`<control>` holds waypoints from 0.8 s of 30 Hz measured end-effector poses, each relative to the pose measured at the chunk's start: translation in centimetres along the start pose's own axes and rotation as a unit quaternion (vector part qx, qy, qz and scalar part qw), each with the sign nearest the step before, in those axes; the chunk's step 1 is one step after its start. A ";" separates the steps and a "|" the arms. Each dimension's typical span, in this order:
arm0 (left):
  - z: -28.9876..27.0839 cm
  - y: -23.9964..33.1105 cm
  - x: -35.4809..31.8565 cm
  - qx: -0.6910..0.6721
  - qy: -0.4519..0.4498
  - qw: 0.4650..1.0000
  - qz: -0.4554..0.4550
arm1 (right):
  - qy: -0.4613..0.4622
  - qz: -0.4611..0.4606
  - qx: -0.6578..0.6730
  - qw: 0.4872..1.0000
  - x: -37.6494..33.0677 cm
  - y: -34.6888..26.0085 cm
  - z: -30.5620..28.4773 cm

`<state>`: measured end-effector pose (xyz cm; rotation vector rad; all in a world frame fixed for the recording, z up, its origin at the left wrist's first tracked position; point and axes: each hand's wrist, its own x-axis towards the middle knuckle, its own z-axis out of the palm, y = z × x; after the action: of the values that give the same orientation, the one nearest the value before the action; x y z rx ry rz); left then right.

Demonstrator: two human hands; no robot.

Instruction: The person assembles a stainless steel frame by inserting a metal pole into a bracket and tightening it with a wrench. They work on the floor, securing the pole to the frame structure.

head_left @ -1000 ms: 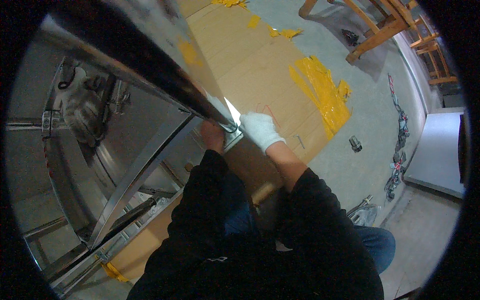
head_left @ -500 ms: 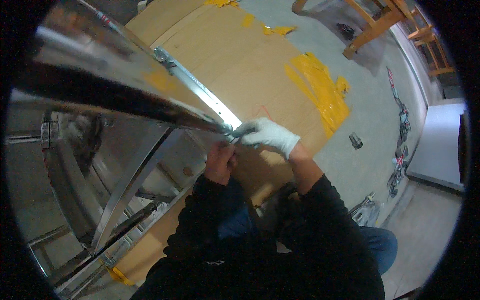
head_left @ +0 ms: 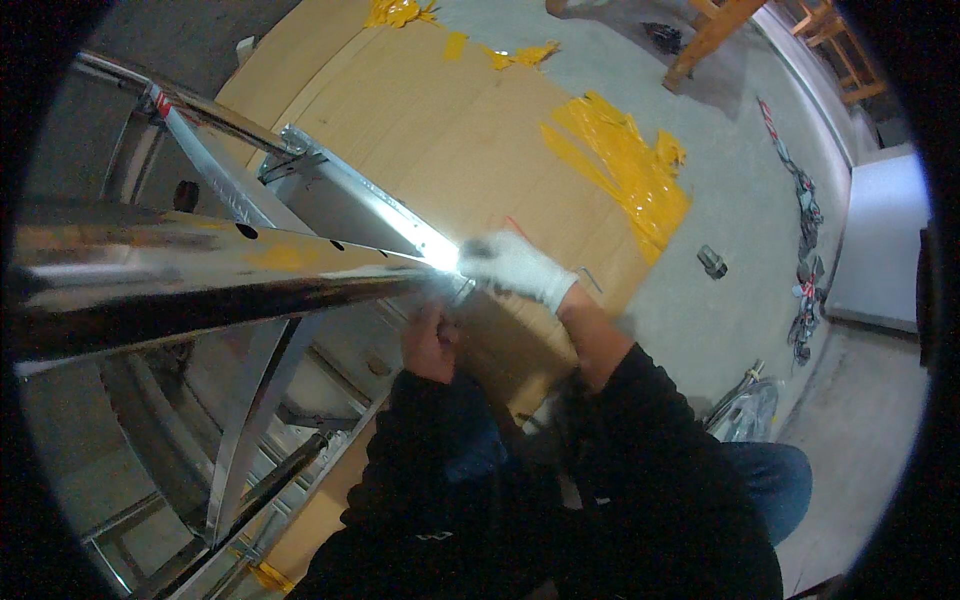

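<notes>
A shiny metal frame fills the left side, with a thick polished tube (head_left: 200, 290) running in toward my hands. Beside it a flat silver bar (head_left: 370, 200) slants down to the same joint, where strong glare washes out detail. My right hand (head_left: 518, 270), in a white glove, has its fingers closed at the end of this bar. Just below the joint my left hand (head_left: 428, 345) is bare, its fingers curled in near the tube's end. What either hand pinches is hidden by glare and the fingers. A small L-shaped metal rod (head_left: 592, 278) lies by my right wrist.
Cardboard (head_left: 400, 100) patched with yellow tape (head_left: 640, 180) covers the floor under the work. To the right are a small metal fitting (head_left: 712, 262), a clear plastic bag (head_left: 750, 408) and a white panel (head_left: 875, 240). Wooden legs (head_left: 715, 45) stand at the far right.
The view has shifted, and the thick tube lies closer to level, exposing holes and more of the frame behind. Both hands stay at the joint. The L-shaped rod now shows by my right wrist.
</notes>
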<state>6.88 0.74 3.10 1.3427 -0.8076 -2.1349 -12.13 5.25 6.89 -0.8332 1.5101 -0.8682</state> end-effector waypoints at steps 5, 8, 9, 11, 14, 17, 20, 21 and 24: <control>-1.8 -0.4 4.8 0.371 0.100 0.884 0.268 | 0.134 -0.134 -0.155 0.970 4.1 0.4 -1.2; -7.6 -2.7 11.8 0.622 0.100 0.696 0.344 | 0.092 -0.168 -0.297 0.935 7.3 -0.9 1.6; -7.0 -3.3 12.4 0.679 0.091 0.647 0.335 | 0.078 -0.147 -0.337 0.927 7.9 -0.3 1.7; -5.8 -3.8 12.7 0.781 0.079 0.534 0.315 | 0.061 -0.114 -0.422 0.897 8.4 -0.5 1.7; -7.5 -5.3 15.8 0.414 0.017 0.852 0.320 | 0.046 -0.115 -0.459 0.879 9.6 -0.6 2.3; -7.7 -5.6 16.6 0.383 0.028 0.868 0.314 | 0.029 -0.090 -0.479 0.873 10.0 -1.3 2.5; -7.8 -5.1 16.3 0.503 0.007 0.798 0.333 | 0.008 -0.067 -0.493 0.867 10.3 -2.2 2.5; -7.8 -4.9 16.1 0.557 0.004 0.775 0.300 | 0.003 -0.071 -0.497 0.865 10.3 -2.4 2.5; -6.5 -2.9 14.3 0.662 0.001 0.731 0.165 | 0.007 -0.062 -0.504 0.861 10.3 -3.2 2.8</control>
<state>6.86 -8.31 -10.09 1.5028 -2.5878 -1.0659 -10.22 -5.53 4.63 -1.6859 1.9322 -0.0862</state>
